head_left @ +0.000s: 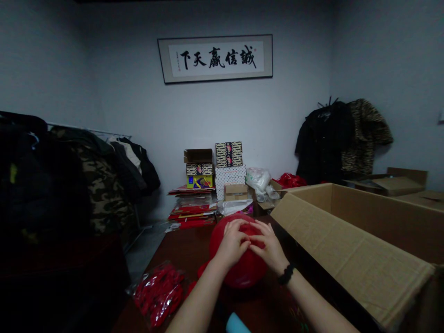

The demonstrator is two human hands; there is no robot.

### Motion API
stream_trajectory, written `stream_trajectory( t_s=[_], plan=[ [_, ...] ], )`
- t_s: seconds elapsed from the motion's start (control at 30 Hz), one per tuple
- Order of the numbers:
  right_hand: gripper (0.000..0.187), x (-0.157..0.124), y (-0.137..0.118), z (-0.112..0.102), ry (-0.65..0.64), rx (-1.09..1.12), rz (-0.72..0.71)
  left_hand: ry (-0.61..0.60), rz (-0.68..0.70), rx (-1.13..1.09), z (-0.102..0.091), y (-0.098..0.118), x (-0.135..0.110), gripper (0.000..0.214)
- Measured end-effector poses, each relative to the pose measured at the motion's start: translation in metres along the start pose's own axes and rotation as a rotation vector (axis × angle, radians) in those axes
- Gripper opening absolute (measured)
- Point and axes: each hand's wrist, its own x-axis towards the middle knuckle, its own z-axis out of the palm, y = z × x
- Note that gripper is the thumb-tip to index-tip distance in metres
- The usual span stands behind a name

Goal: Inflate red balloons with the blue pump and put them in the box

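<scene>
A round, shiny red balloon (244, 274) rests over the dark table right in front of me. My left hand (233, 241) is on its left upper side, the thumb and fingers curled inward. From the right, my right hand (268, 246) meets it with bent fingers, a black band around that wrist. The fingertips of both hands come together at the balloon's surface; the small part pinched between them is hidden. To the left of my left forearm lies a clear plastic bag (160, 292) of red pieces. A light blue object (236, 323) shows at the bottom edge.
A large open cardboard box (347, 249) stands close on the right. Behind the dark table (180, 247) are stacked boxes (229, 175), red flat packs (192, 210) and a white plastic bag (258, 180). Coats (100, 180) hang on a rack at left.
</scene>
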Motion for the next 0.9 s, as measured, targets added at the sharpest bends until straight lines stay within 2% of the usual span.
stream_trajectory(
  t_s=[0.17, 0.27, 0.4, 0.6, 0.7, 0.9],
  plan=[
    [0.010, 0.001, -0.002, 0.007, 0.071, -0.072, -0.056, -0.079, 0.006, 0.031, -0.008, 0.005, 0.001, 0.015],
    [0.007, 0.000, -0.004, 0.009, 0.098, -0.103, -0.089, -0.084, 0.038, 0.123, -0.013, 0.010, 0.000, 0.017],
    [0.008, -0.001, -0.007, 0.010, 0.109, -0.138, -0.114, -0.010, 0.123, 0.270, -0.017, 0.018, -0.002, 0.010],
    [0.008, 0.000, -0.008, 0.010, 0.157, -0.176, -0.107, 0.238, 0.025, 0.301, -0.020, 0.031, -0.016, 0.015],
    [0.007, 0.002, -0.013, 0.010, 0.175, -0.186, -0.118, 0.227, 0.064, 0.287, -0.016, 0.033, -0.023, 0.011],
    [0.008, 0.005, -0.030, 0.009, 0.154, -0.196, -0.158, 0.257, -0.058, 0.266, -0.015, 0.025, -0.030, 0.014]
  ],
)
